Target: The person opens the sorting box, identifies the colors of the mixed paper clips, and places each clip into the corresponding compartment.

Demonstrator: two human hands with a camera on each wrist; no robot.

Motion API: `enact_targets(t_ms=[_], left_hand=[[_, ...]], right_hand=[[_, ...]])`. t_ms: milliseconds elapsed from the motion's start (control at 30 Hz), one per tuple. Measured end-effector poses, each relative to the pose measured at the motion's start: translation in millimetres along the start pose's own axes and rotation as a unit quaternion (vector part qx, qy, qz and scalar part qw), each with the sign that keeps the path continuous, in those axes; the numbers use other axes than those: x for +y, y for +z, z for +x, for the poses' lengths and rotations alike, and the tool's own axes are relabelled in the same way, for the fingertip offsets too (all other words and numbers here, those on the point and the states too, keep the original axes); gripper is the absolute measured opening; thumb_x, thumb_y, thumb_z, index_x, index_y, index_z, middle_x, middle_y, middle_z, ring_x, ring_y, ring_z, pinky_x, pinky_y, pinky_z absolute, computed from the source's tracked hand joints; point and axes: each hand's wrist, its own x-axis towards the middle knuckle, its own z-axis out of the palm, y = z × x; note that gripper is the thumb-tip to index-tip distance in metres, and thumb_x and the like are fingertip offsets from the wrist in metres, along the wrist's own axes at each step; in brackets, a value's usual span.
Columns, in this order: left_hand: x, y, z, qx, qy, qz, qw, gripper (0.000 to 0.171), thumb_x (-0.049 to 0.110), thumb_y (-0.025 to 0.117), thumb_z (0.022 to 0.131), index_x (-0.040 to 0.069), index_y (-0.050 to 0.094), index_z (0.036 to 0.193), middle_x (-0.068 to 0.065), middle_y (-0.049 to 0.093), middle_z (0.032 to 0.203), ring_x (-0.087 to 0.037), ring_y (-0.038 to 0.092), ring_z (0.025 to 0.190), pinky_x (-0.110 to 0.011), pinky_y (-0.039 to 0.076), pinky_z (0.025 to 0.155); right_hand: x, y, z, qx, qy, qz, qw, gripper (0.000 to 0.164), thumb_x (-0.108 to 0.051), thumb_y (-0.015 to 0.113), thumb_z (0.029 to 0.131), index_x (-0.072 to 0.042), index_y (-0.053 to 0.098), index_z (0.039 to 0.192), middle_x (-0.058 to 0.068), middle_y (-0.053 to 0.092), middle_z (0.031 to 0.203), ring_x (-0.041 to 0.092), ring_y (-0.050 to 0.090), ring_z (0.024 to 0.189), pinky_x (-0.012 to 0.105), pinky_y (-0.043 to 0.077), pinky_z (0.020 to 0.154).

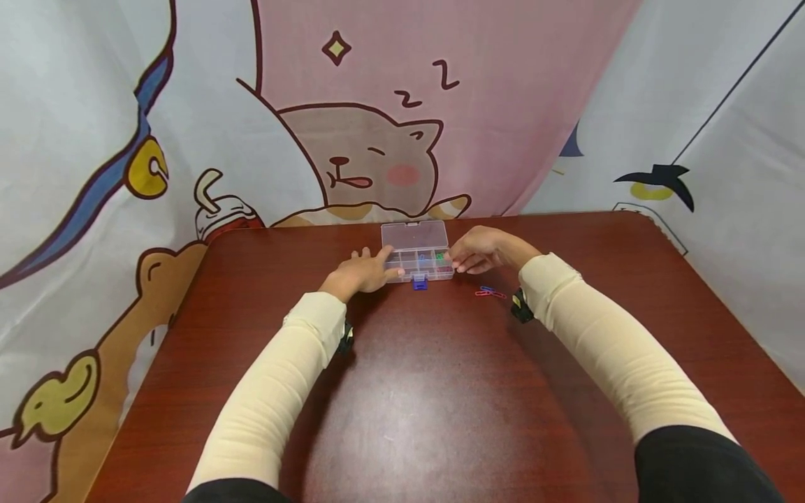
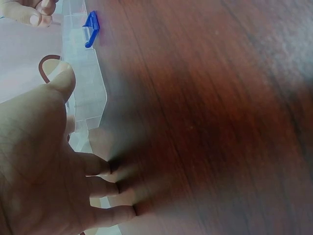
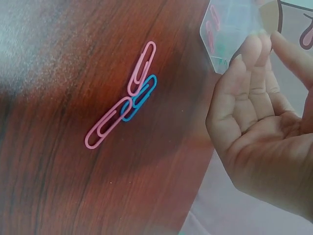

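Observation:
A clear plastic compartment box stands near the table's far edge, lid raised behind it and blue latch at the front. My left hand spreads at its left end, thumb along the box, other fingertips down at the tabletop. My right hand bends over the right end, thumb and index tips close together; I cannot tell whether they pinch anything. Green clips and pink clips lie inside. Two pink paper clips and a blue one lie on the table near the right hand.
The brown wooden table reaches back to a printed cloth hanging behind and beside it. Black wrist mounts sit under both cream sleeves.

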Motion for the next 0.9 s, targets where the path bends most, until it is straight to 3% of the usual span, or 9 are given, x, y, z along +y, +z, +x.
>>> enact_targets(t_ms=[233, 567, 900], left_hand=[[1.4, -1.2, -2.6, 0.009, 0.003, -0.008, 0.9999, 0.067, 0.061, 0.03, 0.089, 0.03, 0.009, 0.145, -0.026, 0.013, 0.145, -0.044, 0.012, 0.13, -0.057, 0.021, 0.097], [2.9, -2.2, -3.8, 0.002, 0.002, -0.015, 0.9999, 0.069, 0.061, 0.03, 0.09, 0.029, 0.007, 0.146, -0.025, 0.01, 0.146, -0.044, 0.01, 0.131, -0.058, 0.019, 0.098], [1.2, -1.3, -2.8, 0.004, 0.001, -0.011, 0.9999, 0.07, 0.063, 0.029, 0.089, 0.029, 0.006, 0.146, -0.025, 0.01, 0.146, -0.043, 0.01, 0.131, -0.057, 0.02, 0.099]], right_hand=[[0.6, 1.3, 0.2, -0.001, 0.001, -0.012, 1.0, 0.032, -0.019, 0.062, 0.085, 0.001, 0.062, 0.11, 0.007, 0.064, 0.078, 0.018, 0.062, 0.071, 0.04, 0.047, 0.077], [1.6, 0.2, -1.4, 0.013, 0.012, -0.027, 0.999, 0.036, -0.024, 0.068, 0.081, 0.003, 0.064, 0.105, 0.007, 0.065, 0.076, 0.018, 0.062, 0.069, 0.042, 0.047, 0.078], [8.4, -8.5, -5.7, 0.02, 0.023, -0.052, 0.998, 0.036, -0.027, 0.07, 0.08, 0.0, 0.065, 0.102, 0.006, 0.064, 0.074, 0.017, 0.062, 0.067, 0.038, 0.049, 0.071]])
